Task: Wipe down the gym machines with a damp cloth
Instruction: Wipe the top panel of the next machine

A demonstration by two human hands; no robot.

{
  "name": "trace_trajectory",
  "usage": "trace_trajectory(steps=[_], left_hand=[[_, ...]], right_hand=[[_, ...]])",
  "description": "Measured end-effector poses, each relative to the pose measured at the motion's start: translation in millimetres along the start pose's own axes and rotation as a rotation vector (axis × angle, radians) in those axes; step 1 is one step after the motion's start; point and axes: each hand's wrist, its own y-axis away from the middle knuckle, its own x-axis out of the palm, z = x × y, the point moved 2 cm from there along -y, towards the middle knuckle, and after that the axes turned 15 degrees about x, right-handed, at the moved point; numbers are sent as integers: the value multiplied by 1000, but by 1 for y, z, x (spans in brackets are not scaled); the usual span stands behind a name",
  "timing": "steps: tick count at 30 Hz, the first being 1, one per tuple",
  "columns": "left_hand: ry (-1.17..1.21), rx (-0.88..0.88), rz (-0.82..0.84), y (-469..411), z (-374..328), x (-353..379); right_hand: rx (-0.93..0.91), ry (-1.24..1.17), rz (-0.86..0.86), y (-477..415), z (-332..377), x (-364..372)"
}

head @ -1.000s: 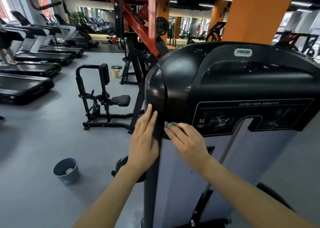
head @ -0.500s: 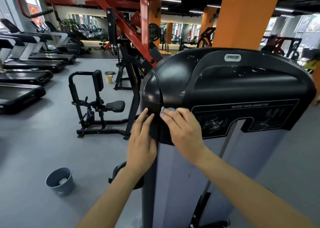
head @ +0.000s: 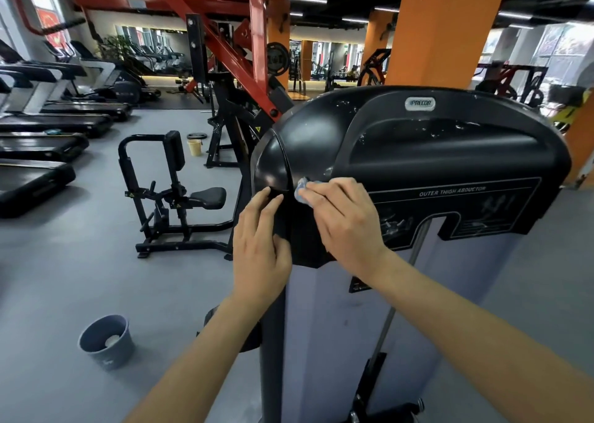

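— So, where is the cloth [head: 302, 192]?
— Bunched under the fingers of the right grip [head: 344, 220], which bend over it and press it to the black shroud [head: 434, 159] of the outer-thigh machine. Only a pale-blue edge shows past the fingertips. The rest is covered, and the thumb is hidden.
— And the left grip [head: 258, 246]?
— It holds nothing. It lies flat, fingers straight and close together, against the shroud's side edge, just beside the right grip and slightly lower.
— What can't be made out?
— The diagrams on the label [head: 451, 197] to the right of the right grip are lost in glare; only "OUTER THIGH ABDUCTOR" reads. The machine's foot and both forearms are cut off by the lower frame edge. Whether the cloth is wet cannot be told. Pale flecks mark the shroud above the right grip.
— Room to move?
— Above and to the right of the right grip the shroud runs broad to its rounded rim. Below both grips it ends in a lip over a grey panel [head: 321, 326]. Left of the left grip lies open grey floor [head: 64, 278]. A grey bucket [head: 106, 345] stands down and to the left, well apart, with something pale inside. Farther out on that side are a black seated machine [head: 167, 197] and a row of treadmills [head: 38, 152]; beyond the shroud rises an orange pillar [head: 440, 27].
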Motion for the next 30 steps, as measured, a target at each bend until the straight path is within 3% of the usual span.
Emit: trace_trajectory(steps=[4, 9, 11, 15, 17, 21, 27, 30], left_hand=[[-20, 29, 22, 4, 3, 4], [-52, 106, 76, 9, 1, 4], [-40, 158, 46, 9, -5, 4], [-16, 187, 19, 2, -9, 8], [-21, 174, 22, 0, -9, 11], [-37, 183, 19, 1, -9, 14], [-4, 211, 19, 2, -10, 18], [6, 238, 14, 1, -13, 21]], right_hand=[[38, 9, 1, 48, -8, 11], [-100, 2, 324, 110, -17, 18], [-90, -23, 303, 87, -18, 9], [66, -41, 53, 19, -25, -10], [123, -66, 13, 7, -26, -10], [161, -112, 69, 48, -22, 3], [87, -101, 368, 129, -25, 15], [79, -104, 333, 100, -32, 6]])
